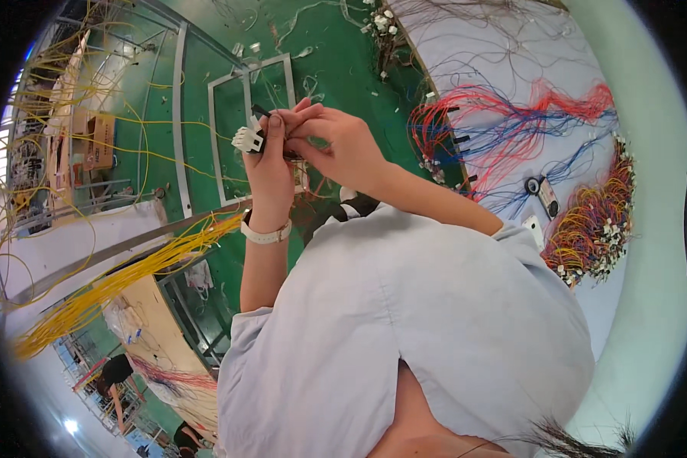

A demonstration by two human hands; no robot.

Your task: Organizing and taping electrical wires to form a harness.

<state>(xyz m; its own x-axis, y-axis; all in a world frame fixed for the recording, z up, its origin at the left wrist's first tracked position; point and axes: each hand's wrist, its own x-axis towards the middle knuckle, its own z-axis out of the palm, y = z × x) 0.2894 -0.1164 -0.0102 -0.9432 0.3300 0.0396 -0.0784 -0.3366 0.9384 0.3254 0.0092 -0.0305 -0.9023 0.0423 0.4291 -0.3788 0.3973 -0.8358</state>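
Note:
My left hand, with a white watch band on its wrist, is raised over the green floor. Its fingers are closed round a cluster of white plastic connectors, which stick out on the left side. A small black piece shows by the thumb tip. From the right, my right hand meets the left one, thumb and fingers pinched together close to the left thumb. Whatever lies between its fingertips is hidden, though a thin dark part shows just below them.
A bundle of yellow wires lies along a rail at left, near a grey metal frame and a cardboard box. On the white table at right are red wires, blue wires and a mixed wire bundle. Other people work at lower left.

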